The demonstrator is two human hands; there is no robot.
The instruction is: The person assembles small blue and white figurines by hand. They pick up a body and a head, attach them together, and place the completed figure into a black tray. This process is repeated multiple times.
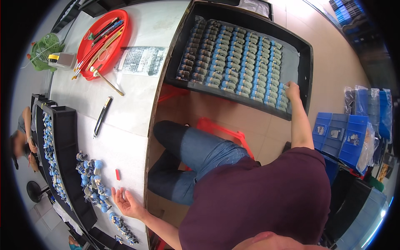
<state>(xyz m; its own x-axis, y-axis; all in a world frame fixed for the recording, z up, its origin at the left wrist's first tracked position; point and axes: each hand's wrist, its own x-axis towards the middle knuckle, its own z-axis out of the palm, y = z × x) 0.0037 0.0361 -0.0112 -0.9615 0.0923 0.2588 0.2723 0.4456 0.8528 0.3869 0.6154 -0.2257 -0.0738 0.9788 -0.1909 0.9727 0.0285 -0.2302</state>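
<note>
My left hand (pixel 126 204) rests palm up on the white table, fingers apart and nothing in them. Beside it lies a loose heap of small blue-and-grey figurines (pixel 92 183), with a tighter cluster of figurines (pixel 121 227) nearer me. A small red block (pixel 118 174) sits just beyond my fingertips. My right arm reaches out to a black tray (pixel 306 71) lined with rows of similar figurines (pixel 237 58). There my right hand (pixel 293 91) is closed at the end of a short row on the right; whatever its fingers hold is hidden.
A red round tray (pixel 127 31) of brushes and tools and a black-handled knife (pixel 102 116) lie on the table. A long black bin (pixel 66 129) of figurines borders its left side. Blue crates (pixel 341 133) stand at right. Another person (pixel 26 129) works at far left.
</note>
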